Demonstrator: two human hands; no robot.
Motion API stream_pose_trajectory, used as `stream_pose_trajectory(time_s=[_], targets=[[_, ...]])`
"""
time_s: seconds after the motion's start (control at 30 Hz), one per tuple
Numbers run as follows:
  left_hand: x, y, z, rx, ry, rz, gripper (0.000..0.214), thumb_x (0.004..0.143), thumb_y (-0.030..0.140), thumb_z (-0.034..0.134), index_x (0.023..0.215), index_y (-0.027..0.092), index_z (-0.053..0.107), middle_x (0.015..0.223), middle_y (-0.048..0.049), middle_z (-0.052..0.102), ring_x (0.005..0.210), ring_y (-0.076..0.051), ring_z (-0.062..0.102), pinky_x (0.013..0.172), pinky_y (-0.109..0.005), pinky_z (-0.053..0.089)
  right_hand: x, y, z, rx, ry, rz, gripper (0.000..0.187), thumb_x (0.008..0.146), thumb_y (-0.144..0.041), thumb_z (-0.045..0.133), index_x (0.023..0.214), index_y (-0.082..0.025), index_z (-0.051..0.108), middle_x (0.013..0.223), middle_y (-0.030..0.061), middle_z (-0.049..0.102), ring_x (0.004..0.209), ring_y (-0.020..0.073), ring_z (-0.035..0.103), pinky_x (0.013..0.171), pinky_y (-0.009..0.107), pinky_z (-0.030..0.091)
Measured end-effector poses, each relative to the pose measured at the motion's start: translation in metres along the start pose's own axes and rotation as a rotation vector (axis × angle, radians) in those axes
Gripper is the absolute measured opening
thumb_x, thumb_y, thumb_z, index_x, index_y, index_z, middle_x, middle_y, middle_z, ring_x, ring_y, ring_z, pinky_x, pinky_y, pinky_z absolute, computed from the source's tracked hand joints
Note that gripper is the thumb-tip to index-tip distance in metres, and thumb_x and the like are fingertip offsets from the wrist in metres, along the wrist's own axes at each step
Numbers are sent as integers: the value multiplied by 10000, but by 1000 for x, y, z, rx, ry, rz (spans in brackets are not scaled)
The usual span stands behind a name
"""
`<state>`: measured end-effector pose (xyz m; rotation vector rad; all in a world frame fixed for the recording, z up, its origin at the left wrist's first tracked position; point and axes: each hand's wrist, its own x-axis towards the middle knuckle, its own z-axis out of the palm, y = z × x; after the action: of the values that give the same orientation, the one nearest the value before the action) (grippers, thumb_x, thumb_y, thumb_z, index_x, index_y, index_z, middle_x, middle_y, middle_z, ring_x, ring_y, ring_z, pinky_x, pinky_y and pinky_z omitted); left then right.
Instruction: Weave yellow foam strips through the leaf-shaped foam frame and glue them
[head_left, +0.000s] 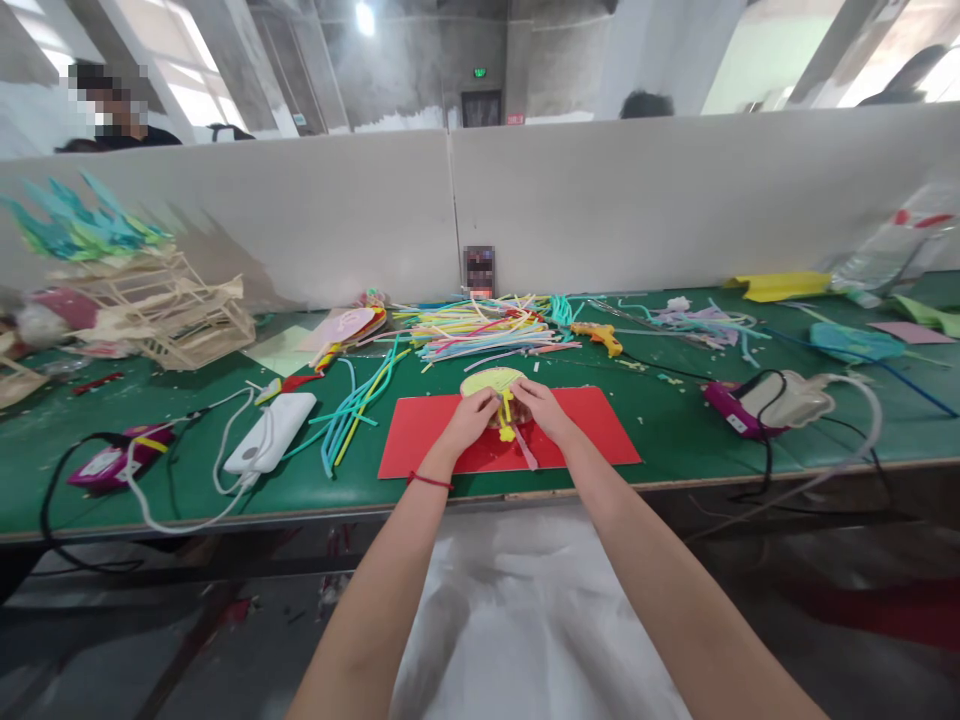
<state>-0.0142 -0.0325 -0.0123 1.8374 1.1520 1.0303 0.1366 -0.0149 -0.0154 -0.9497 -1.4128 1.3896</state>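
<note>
My left hand (474, 418) and my right hand (541, 405) meet over a red sheet (420, 432) at the table's front edge. Between them is a pale yellow rounded craft piece (484, 382), its far rim showing beyond my fingers. Both hands are closed, fingertips pinching at this piece. A bright yellow strip with a flower-shaped end (508, 432) hangs down the middle of it, between my hands. Below my right hand a pinkish strip (528, 455) slants toward me over the red sheet. My fingers cover part of the yellow piece.
Behind my hands lies a heap of coloured fuzzy sticks (480, 330), with a yellow glue gun (600, 336) to its right. A white power bank (271, 432) with cables lies left. Purple devices (120, 458) sit at both sides. A wooden-looking frame model (187, 320) stands far left.
</note>
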Motion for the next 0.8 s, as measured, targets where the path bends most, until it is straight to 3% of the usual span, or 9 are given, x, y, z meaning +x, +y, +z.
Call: stream_pose_trajectory(time_s=[0.13, 0.3, 0.47, 0.63, 0.8], targets=[[0, 0, -1, 7, -9, -3, 235, 811, 286, 407, 610, 165, 406, 587, 37, 398, 565, -86, 379, 548, -212, 342, 0, -1, 1, -4, -7, 7, 413, 642, -600, 564, 621, -193, 499, 487, -39, 477, 421, 88, 410, 408, 231, 313], [-2, 2, -1, 8, -29, 2, 223, 811, 290, 416, 636, 156, 448, 608, 33, 427, 579, -84, 403, 554, -208, 355, -4, -8, 1, -34, -81, -13, 341, 617, -495, 627, 601, -181, 494, 479, -52, 485, 447, 85, 429, 446, 223, 335], [-1, 5, 0, -26, 43, -49, 197, 815, 281, 414, 673, 154, 466, 631, 27, 462, 601, -91, 440, 574, -209, 389, -3, -7, 0, -10, -76, 15, 299, 618, -444, 621, 590, -176, 493, 483, -50, 490, 446, 83, 436, 451, 222, 340], [0, 3, -2, -67, 197, 29, 144, 813, 257, 439, 832, 150, 532, 815, -27, 566, 741, -115, 524, 687, -233, 433, 0, -4, -1, 8, 13, -38, 307, 638, -469, 607, 619, -187, 486, 510, -47, 502, 430, 77, 420, 411, 213, 318], [-4, 6, -4, -26, 205, 106, 170, 763, 195, 493, 917, 163, 559, 983, -58, 569, 811, -122, 553, 701, -237, 447, 3, 0, -2, 9, 65, -74, 294, 665, -471, 590, 652, -193, 493, 541, -44, 521, 442, 78, 433, 394, 204, 323]])
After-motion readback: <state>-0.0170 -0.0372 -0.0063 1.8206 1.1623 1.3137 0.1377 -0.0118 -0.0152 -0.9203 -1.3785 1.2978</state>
